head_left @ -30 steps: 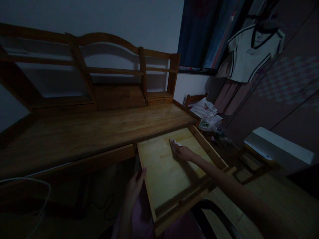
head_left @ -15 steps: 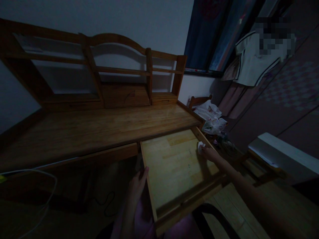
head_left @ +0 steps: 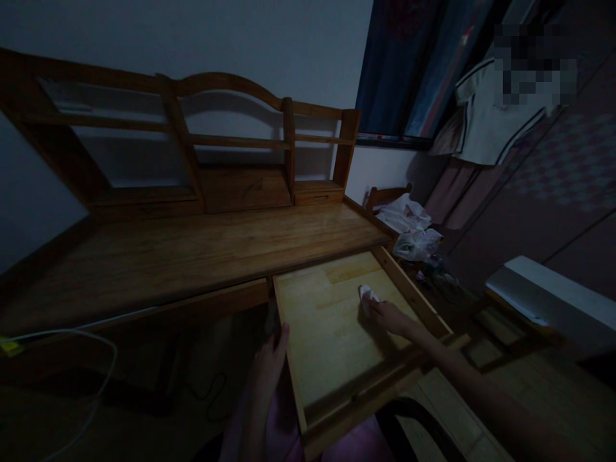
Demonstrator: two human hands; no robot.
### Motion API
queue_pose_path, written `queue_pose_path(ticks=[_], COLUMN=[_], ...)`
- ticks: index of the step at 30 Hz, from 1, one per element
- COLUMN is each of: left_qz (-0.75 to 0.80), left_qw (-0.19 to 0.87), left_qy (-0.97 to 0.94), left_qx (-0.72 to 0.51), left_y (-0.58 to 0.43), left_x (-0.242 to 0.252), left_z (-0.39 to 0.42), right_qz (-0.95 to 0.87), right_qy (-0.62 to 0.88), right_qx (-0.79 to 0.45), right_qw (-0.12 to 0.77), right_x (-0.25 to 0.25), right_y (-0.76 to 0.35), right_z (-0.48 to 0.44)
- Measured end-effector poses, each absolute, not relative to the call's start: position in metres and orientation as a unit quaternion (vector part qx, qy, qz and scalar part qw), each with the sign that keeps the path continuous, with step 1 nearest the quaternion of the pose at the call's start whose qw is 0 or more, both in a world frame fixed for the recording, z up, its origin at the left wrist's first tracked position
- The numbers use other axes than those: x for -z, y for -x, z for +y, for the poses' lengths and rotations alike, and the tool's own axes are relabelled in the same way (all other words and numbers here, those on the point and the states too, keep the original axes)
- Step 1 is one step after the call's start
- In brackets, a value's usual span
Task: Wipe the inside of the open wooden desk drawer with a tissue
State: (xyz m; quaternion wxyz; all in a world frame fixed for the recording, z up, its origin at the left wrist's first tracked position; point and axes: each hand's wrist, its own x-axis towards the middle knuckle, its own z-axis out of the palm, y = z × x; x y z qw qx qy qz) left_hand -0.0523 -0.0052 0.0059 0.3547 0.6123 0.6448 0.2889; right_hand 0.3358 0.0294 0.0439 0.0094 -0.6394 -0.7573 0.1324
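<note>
A wooden drawer (head_left: 319,350) with a pale bottom is pulled out from the desk (head_left: 192,247). My right hand (head_left: 391,316) is closed on a crumpled white tissue (head_left: 366,296), pressed against the drawer bottom right of its middle. The tissue's exact material is hard to tell in the dim light. My left hand (head_left: 269,362) grips the drawer's left side wall, with the thumb on its top edge and the other fingers on the outside, partly hidden.
A wooden shelf unit (head_left: 287,151) stands at the back of the desk. White plastic bags (head_left: 407,215) lie beyond the desk's right end. A white cable (head_left: 114,359) hangs at the left. A black curved bar (head_left: 402,410) lies below the drawer front. A low stool (head_left: 505,321) stands at the right.
My right hand has moved the tissue left across the drawer bottom, away from the right side wall. The dark specks there no longer show. My left hand keeps its place on the drawer.
</note>
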Motion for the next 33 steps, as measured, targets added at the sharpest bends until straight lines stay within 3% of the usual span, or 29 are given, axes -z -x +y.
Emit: queue_pose_path(ticks=[12,18,23,33], left_qz=[0.626,0.631,0.635,0.62], left_qw=[0.334,0.309,0.311,0.188], left_qy=[-0.666,-0.673,-0.653,-0.756], left_qx=[-0.232,-0.231,-0.272,-0.092], left_y=[0.054,0.053,0.052,0.052], left_x=[0.004,0.0,0.001,0.008], left_z=[-0.004,-0.007,-0.008,-0.006], right_qz=[-0.89,-0.913,-0.896,-0.774], right_qy=[0.404,0.328,0.388,0.629], right_qx=[-0.188,-0.228,-0.211,-0.066], right_qw=[0.095,0.081,0.043,-0.028], right_x=[-0.034,-0.051,-0.056,-0.053], right_y=[-0.209,-0.18,-0.215,-0.359], right_z=[0.02,0.005,0.012,0.045])
